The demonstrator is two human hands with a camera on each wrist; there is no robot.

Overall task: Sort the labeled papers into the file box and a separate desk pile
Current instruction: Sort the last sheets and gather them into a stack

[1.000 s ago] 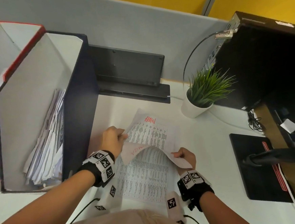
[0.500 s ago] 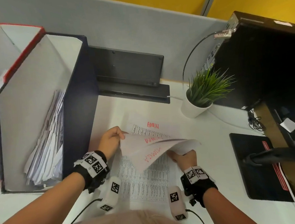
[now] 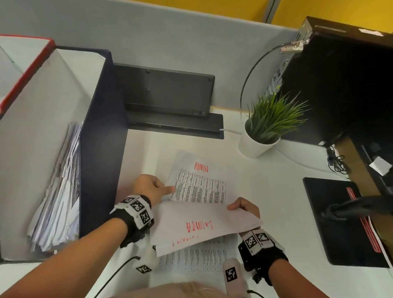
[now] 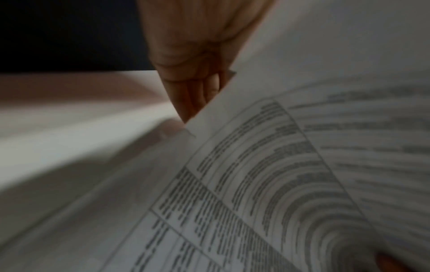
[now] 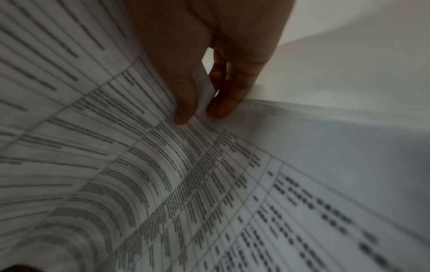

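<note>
A pile of printed papers point(image 3: 199, 256) lies on the white desk point(image 3: 277, 201) in front of me. Its uncovered sheet point(image 3: 201, 190) has ADMIN written in red at the top. My left hand point(image 3: 151, 187) pinches that sheet's left edge, thumb on top; in the left wrist view its fingers point(image 4: 193, 95) go under the lifted paper point(image 4: 267, 165). My right hand point(image 3: 242, 207) pinches the turned-back upper sheets point(image 3: 197, 226), whose red label shows through in reverse. The right wrist view has thumb and finger of this hand point(image 5: 201, 116) on a paper edge. The dark blue file box point(image 3: 102, 156) stands left, with papers point(image 3: 58, 195) inside.
A red-edged file box point(image 3: 20, 75) stands left of the blue one. Behind the pile lies a black keyboard point(image 3: 168, 97) against the partition. A potted plant point(image 3: 260, 129), a black computer case point(image 3: 349, 78) and a black mat point(image 3: 342, 219) fill the right side.
My right hand has folded the upper sheets back toward me, uncovering the sheet marked ADMIN. My left hand has let go of the turned sheet and taken the ADMIN sheet's left edge.
</note>
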